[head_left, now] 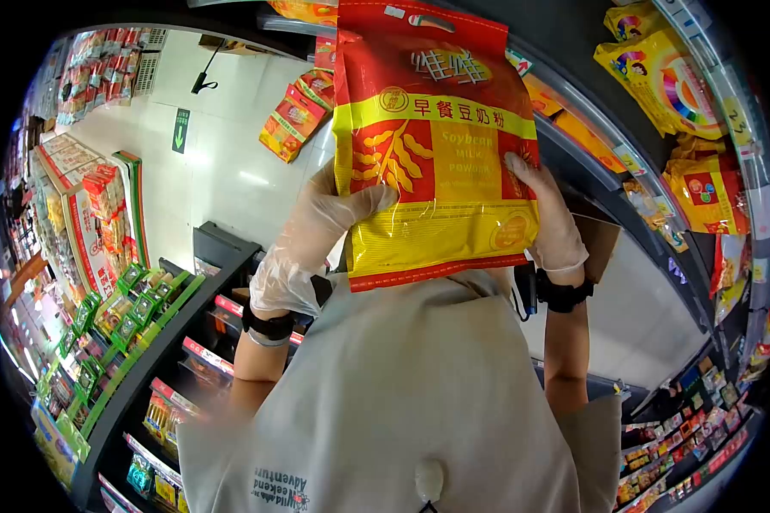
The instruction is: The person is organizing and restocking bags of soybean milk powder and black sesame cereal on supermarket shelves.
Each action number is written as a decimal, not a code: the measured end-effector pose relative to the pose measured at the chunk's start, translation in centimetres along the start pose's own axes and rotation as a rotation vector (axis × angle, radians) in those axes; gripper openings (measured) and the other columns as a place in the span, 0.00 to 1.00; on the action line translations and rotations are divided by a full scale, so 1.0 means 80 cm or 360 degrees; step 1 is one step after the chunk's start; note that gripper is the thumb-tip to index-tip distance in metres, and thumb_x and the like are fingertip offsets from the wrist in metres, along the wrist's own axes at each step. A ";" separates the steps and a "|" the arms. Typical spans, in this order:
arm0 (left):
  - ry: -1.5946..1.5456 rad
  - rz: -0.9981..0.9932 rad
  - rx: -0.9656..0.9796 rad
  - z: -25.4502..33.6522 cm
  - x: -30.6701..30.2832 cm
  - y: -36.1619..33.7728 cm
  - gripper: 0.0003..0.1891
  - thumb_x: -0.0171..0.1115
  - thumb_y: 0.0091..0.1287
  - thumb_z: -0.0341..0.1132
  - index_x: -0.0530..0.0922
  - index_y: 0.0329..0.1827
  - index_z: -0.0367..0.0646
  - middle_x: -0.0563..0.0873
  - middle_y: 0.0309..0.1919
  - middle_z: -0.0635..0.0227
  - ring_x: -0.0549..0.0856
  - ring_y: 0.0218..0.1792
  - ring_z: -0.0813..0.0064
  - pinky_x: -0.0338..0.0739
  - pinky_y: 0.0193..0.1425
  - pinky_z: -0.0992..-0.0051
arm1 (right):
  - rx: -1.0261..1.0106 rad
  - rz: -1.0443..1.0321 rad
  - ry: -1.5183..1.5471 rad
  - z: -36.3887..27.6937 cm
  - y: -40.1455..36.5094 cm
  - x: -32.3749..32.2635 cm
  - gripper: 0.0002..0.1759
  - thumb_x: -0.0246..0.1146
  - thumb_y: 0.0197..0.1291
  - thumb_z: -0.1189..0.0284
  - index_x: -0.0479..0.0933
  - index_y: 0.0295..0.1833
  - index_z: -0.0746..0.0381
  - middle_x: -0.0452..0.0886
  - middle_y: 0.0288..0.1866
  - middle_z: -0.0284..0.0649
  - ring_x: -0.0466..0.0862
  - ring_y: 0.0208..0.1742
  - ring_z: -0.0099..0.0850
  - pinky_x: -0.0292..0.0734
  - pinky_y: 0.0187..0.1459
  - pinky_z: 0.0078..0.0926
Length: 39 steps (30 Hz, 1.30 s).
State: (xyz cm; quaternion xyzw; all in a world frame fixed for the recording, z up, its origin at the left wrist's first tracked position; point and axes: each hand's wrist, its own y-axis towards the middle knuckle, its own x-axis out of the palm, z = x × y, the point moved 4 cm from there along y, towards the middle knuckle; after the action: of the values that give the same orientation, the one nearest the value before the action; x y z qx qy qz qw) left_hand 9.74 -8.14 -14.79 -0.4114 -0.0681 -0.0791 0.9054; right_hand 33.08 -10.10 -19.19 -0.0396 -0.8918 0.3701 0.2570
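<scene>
Both gloved hands grip a large red and yellow bag of soybean milk powder (441,171) in front of my chest, its printed front facing me. My left hand (338,218) holds the bag's left edge, thumb laid across the front. On the opposite edge, my right hand (552,205) has its thumb pressed on the front too. The fingers of both hands are hidden behind the bag. Clear thin gloves cover the hands, and a black band circles each wrist. Further off, red and orange bags (293,120) lie on the floor.
Curved shelves on the right hold yellow bags (667,81) and more red and yellow bags (706,188). Lower left stands a dark shelf unit (167,342) with green packs (137,312) on top. The pale tiled floor (239,94) carries a green arrow sign (180,130).
</scene>
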 end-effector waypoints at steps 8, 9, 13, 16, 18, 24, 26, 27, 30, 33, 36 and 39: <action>0.0035 -0.0043 0.0040 -0.003 0.003 0.001 0.31 0.71 0.55 0.32 0.67 0.61 0.35 0.80 0.50 0.68 0.77 0.49 0.79 0.70 0.57 0.78 | 0.0058 -0.0154 -0.0061 0.002 0.007 -0.007 0.31 0.61 0.59 0.59 0.63 0.62 0.64 0.74 0.55 0.39 0.75 0.56 0.28 0.70 0.54 0.25; 0.0037 -0.0049 0.0029 -0.002 0.004 0.000 0.31 0.71 0.55 0.33 0.67 0.61 0.35 0.80 0.50 0.68 0.77 0.49 0.79 0.70 0.56 0.78 | 0.0060 -0.0180 -0.0070 0.002 0.008 -0.007 0.30 0.61 0.59 0.59 0.63 0.62 0.64 0.74 0.55 0.39 0.75 0.56 0.28 0.70 0.54 0.24; 0.0095 -0.0027 -0.0041 -0.008 0.003 -0.001 0.33 0.71 0.55 0.34 0.65 0.63 0.35 0.79 0.51 0.68 0.77 0.49 0.78 0.70 0.57 0.77 | 0.0084 -0.0185 -0.0115 0.004 0.010 -0.012 0.30 0.61 0.59 0.59 0.63 0.62 0.64 0.74 0.55 0.39 0.75 0.56 0.28 0.70 0.54 0.24; 0.0045 -0.0030 0.0024 -0.007 0.005 -0.003 0.31 0.68 0.58 0.33 0.65 0.62 0.35 0.80 0.50 0.66 0.78 0.49 0.77 0.72 0.56 0.77 | 0.0118 -0.0134 -0.0088 0.004 0.006 -0.009 0.30 0.61 0.59 0.59 0.63 0.62 0.64 0.74 0.55 0.39 0.75 0.55 0.28 0.70 0.54 0.24; -0.0102 -0.0054 0.0086 -0.012 0.004 0.000 0.28 0.66 0.60 0.31 0.66 0.61 0.35 0.80 0.50 0.65 0.79 0.48 0.77 0.74 0.54 0.76 | 0.0122 -0.0031 -0.0172 0.002 0.005 -0.008 0.31 0.62 0.58 0.58 0.63 0.61 0.64 0.74 0.55 0.39 0.75 0.55 0.28 0.70 0.54 0.25; -0.0024 0.0014 0.0094 -0.008 0.003 -0.002 0.28 0.66 0.59 0.30 0.66 0.61 0.34 0.80 0.49 0.65 0.79 0.47 0.78 0.74 0.52 0.77 | 0.0009 -0.0273 -0.0228 0.010 0.019 -0.015 0.31 0.63 0.58 0.59 0.64 0.61 0.65 0.76 0.54 0.40 0.77 0.53 0.29 0.73 0.52 0.24; -0.0028 0.0005 0.0137 -0.012 0.002 0.003 0.27 0.66 0.60 0.30 0.66 0.61 0.34 0.80 0.48 0.65 0.79 0.47 0.79 0.74 0.52 0.77 | -0.0067 -0.0288 -0.0216 0.006 0.022 -0.017 0.29 0.65 0.56 0.61 0.68 0.58 0.66 0.77 0.50 0.38 0.78 0.49 0.26 0.73 0.49 0.22; -0.0059 -0.0020 0.0165 -0.011 0.001 0.009 0.27 0.66 0.60 0.30 0.66 0.61 0.34 0.80 0.48 0.65 0.79 0.47 0.79 0.74 0.52 0.77 | -0.0091 -0.0255 -0.0266 -0.002 0.024 -0.020 0.28 0.68 0.54 0.61 0.70 0.55 0.66 0.78 0.47 0.36 0.77 0.46 0.23 0.73 0.48 0.21; 0.0085 -0.0225 0.0267 -0.004 0.003 0.038 0.27 0.66 0.59 0.31 0.67 0.59 0.33 0.80 0.48 0.65 0.78 0.47 0.79 0.73 0.53 0.77 | -0.0257 -0.0220 -0.0548 -0.033 0.032 -0.024 0.27 0.68 0.54 0.62 0.71 0.55 0.66 0.78 0.46 0.36 0.77 0.46 0.24 0.73 0.48 0.21; 0.0008 -0.0234 0.0450 0.023 0.019 0.070 0.26 0.65 0.61 0.31 0.66 0.59 0.33 0.80 0.47 0.66 0.78 0.47 0.79 0.74 0.53 0.77 | -0.0394 -0.0031 -0.0509 -0.067 0.040 -0.019 0.25 0.68 0.54 0.65 0.72 0.53 0.66 0.79 0.46 0.35 0.77 0.47 0.23 0.73 0.49 0.22; 0.0343 -0.0338 0.0564 0.059 0.029 0.112 0.27 0.64 0.61 0.32 0.65 0.61 0.33 0.78 0.50 0.66 0.76 0.49 0.78 0.71 0.56 0.78 | -0.0599 0.0007 -0.0637 -0.105 0.062 -0.027 0.21 0.67 0.54 0.71 0.73 0.52 0.67 0.80 0.46 0.35 0.79 0.44 0.24 0.74 0.48 0.22; 0.0379 -0.0412 0.0761 0.088 0.045 0.172 0.25 0.62 0.63 0.32 0.66 0.61 0.33 0.79 0.49 0.66 0.76 0.50 0.78 0.71 0.54 0.78 | -0.0718 0.0041 -0.0638 -0.141 0.092 -0.040 0.22 0.65 0.56 0.69 0.72 0.54 0.67 0.78 0.48 0.37 0.78 0.47 0.25 0.74 0.47 0.23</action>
State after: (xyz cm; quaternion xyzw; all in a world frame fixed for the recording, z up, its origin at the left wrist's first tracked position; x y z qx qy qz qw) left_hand 15.56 5.77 -19.60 -0.1622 -0.0300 -0.2234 0.9607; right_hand 40.43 1.60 -18.86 -0.0332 -0.9839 0.1663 0.0558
